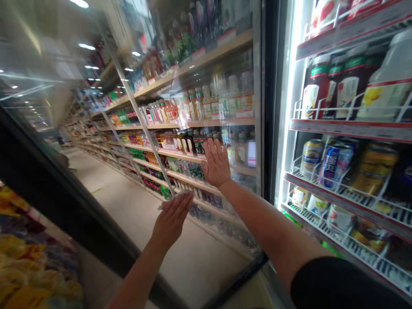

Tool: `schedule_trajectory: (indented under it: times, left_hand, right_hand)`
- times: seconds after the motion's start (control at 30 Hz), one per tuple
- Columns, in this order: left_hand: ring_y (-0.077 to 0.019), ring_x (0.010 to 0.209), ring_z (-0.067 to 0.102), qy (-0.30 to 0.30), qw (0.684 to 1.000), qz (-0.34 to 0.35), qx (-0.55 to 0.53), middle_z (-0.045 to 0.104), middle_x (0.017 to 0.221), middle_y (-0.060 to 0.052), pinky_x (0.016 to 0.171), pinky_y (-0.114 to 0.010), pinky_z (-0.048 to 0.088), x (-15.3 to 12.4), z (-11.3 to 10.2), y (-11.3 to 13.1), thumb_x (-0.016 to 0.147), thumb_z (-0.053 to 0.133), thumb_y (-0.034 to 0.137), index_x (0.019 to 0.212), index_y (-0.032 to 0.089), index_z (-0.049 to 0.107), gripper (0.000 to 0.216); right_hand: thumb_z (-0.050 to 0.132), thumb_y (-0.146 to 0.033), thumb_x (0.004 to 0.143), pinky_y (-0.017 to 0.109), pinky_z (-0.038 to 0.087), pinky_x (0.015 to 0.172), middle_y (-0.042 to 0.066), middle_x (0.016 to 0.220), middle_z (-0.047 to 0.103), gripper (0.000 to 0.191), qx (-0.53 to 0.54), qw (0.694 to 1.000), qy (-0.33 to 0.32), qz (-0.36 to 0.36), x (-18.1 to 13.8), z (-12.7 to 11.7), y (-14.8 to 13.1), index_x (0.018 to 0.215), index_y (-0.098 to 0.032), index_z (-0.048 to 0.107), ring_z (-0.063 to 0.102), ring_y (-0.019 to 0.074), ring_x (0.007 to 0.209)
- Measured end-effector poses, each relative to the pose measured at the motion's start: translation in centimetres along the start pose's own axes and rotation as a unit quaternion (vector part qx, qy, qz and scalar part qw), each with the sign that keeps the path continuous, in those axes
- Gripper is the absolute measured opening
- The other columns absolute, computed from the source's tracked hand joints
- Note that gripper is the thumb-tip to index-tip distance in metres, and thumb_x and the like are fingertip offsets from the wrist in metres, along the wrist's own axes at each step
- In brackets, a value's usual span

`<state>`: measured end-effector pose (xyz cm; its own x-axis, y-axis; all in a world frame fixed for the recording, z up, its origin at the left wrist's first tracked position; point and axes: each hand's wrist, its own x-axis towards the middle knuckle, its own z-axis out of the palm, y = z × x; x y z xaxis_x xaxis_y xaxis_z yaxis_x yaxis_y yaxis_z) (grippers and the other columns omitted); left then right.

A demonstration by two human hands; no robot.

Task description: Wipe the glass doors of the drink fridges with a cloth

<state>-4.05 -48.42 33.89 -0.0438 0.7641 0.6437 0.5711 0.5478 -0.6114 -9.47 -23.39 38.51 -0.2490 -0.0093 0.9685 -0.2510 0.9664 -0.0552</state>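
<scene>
An open cooler door's glass pane (209,258) stands before me in a dark frame (98,232). My right hand (216,165) lies flat against the glass, fingers stretched out, with nothing visible in it. Lower and to the left, my left hand (171,221) is at the pane with its fingers together. A thin whitish cloth (162,206) shows at the edge of its fingers, mostly hidden beneath them. Its exact kind is hard to make out.
On the right, the lit cooler has wire-fronted shelves (345,128) with bottles (350,87) and cans (312,156). Shelves of bottles (211,103) show in the glass, beside an aisle floor (113,196). Yellow packages (22,274) lie at the lower left.
</scene>
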Motion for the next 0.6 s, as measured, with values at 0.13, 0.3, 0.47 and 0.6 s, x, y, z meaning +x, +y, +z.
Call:
schedule_trajectory:
  times: [0.13, 0.3, 0.47, 0.6]
  left_hand:
    - [-0.0297, 0.162, 0.018, 0.085, 0.989, -0.118, 0.029, 0.036, 0.168, -0.014, 0.132, -0.047, 0.022, 3.0, -2.2, -4.4, 0.099, 0.046, 0.005, 0.169, 0.015, 0.021, 0.074]
    - [-0.0285, 0.163, 0.013, 0.101, 0.986, -0.128, 0.04, 0.033, 0.169, -0.014, 0.133, -0.048, 0.02, 3.6, -1.7, -3.1, 0.1, 0.045, 0.005, 0.169, 0.014, 0.019, 0.074]
    - [-0.0204, 0.159, 0.026, 0.027, 0.999, 0.006, -0.02, 0.057, 0.153, -0.012, 0.133, -0.038, 0.022, 2.4, 0.0, -0.5, 0.098, 0.034, -0.003, 0.168, 0.014, 0.021, 0.074]
    - [-0.0286, 0.161, 0.022, 0.11, 0.989, -0.098, 0.013, 0.038, 0.166, -0.015, 0.132, -0.048, 0.025, 5.6, -2.5, -5.1, 0.102, 0.042, 0.008, 0.168, 0.016, 0.022, 0.07]
  right_hand:
    - [0.03, -0.039, 0.108, 0.053, 0.016, 0.132, 0.013, 0.17, 0.039, 0.062, 0.002, 1.0, -0.003, -0.002, 0.0, 0.0, 0.0, 0.165, -0.015, 0.034, 0.02, 0.0264, 0.164]
    - [0.032, -0.038, 0.108, 0.054, 0.017, 0.132, 0.012, 0.171, 0.037, 0.064, 0.009, 1.0, -0.015, 0.005, 0.0, -0.1, 0.0, 0.167, -0.017, 0.029, 0.019, 0.0271, 0.164]
    - [0.034, -0.039, 0.107, 0.054, 0.017, 0.132, 0.013, 0.171, 0.036, 0.064, 0.002, 1.0, -0.023, 0.007, 0.0, -0.2, 0.0, 0.167, -0.016, 0.031, 0.018, 0.0274, 0.164]
    - [0.034, -0.039, 0.107, 0.053, 0.017, 0.132, 0.012, 0.171, 0.037, 0.063, -0.009, 1.0, -0.03, 0.006, 0.1, -0.3, 0.0, 0.165, -0.016, 0.035, 0.017, 0.027, 0.164]
